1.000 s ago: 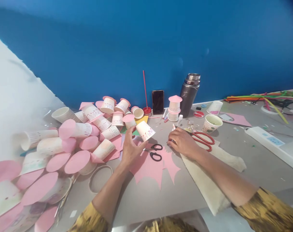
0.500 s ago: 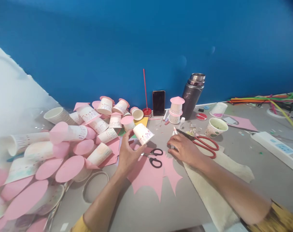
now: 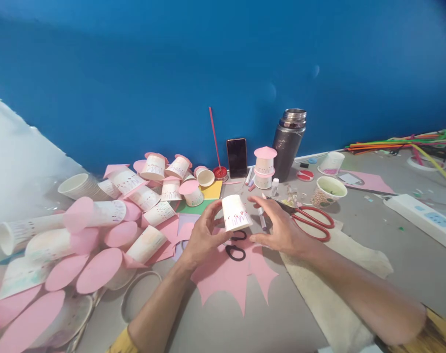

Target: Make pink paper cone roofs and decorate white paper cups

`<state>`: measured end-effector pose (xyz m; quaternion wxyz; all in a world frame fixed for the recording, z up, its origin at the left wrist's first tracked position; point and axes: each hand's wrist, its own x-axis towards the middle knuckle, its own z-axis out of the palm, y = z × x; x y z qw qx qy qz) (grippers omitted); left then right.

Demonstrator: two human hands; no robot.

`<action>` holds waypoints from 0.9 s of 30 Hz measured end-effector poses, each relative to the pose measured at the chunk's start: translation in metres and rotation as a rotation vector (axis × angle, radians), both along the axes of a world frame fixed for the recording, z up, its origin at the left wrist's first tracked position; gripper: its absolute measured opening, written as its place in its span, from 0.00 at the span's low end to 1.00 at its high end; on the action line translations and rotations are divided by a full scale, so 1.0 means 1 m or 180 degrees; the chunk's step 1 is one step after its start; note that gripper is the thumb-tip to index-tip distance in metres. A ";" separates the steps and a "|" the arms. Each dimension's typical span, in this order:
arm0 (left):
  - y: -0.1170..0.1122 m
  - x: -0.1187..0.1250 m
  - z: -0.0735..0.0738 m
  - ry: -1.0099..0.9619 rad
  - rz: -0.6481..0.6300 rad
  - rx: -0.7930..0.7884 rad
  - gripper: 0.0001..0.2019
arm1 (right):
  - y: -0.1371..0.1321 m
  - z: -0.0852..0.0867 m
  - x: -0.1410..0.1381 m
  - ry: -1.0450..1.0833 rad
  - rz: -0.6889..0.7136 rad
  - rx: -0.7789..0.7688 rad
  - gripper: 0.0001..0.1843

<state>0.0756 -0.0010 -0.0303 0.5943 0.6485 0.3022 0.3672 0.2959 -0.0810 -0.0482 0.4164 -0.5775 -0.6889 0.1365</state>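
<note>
My left hand (image 3: pixel 207 234) grips a white paper cup (image 3: pixel 234 212) by its left side, thumb low and fingers behind. The cup is upside down, slightly tilted, with purple strokes and small red marks drawn near its rim. To the cup's right, my right hand (image 3: pixel 276 226) is open, its thumb and fingers spread and apart from the cup. A marker pen (image 3: pixel 262 219) lies beside the right fingers. Below the cup, small black-handled scissors (image 3: pixel 236 252) rest on cut pink paper (image 3: pixel 223 282); their blades are mostly hidden.
Many decorated cups with pink paper discs (image 3: pixel 99 269) crowd the left. At the back stand a phone (image 3: pixel 237 158), a pink-topped cup tower (image 3: pixel 264 162) and a dark flask (image 3: pixel 289 142). Right are red-handled scissors (image 3: pixel 314 223), a cloth (image 3: pixel 329 284), a patterned cup (image 3: pixel 327 192) and a power strip (image 3: pixel 425 225).
My left hand has brought the cup rightward and a little lower, turning it more upright. My right hand has lifted off the marker and opened towards the cup.
</note>
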 end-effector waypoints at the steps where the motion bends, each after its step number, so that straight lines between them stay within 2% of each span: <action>1: 0.000 -0.001 -0.002 -0.0019 -0.0076 -0.0006 0.34 | -0.001 0.003 0.000 0.0046 0.0122 -0.0007 0.50; 4: 0.000 -0.004 -0.006 -0.0041 -0.0257 -0.0048 0.35 | -0.003 0.010 0.003 0.0069 0.0409 -0.0099 0.54; 10: -0.005 -0.007 -0.007 0.0119 -0.0433 -0.0098 0.35 | -0.003 0.010 0.006 0.0071 0.0503 -0.0277 0.43; 14: -0.007 -0.006 -0.006 0.0209 -0.0564 -0.0072 0.33 | -0.002 0.008 0.007 -0.0015 0.0464 -0.0238 0.42; 16: -0.008 -0.007 -0.006 0.0331 -0.0534 0.0010 0.35 | -0.001 0.007 0.007 -0.0143 0.0459 -0.0101 0.41; 21: -0.009 -0.010 -0.004 0.0796 -0.0133 0.0667 0.45 | 0.003 0.003 0.007 -0.0801 0.0247 0.0466 0.36; 27: -0.013 -0.007 -0.004 0.1066 -0.0102 0.1600 0.39 | 0.003 0.000 0.006 -0.1224 0.0274 0.0572 0.37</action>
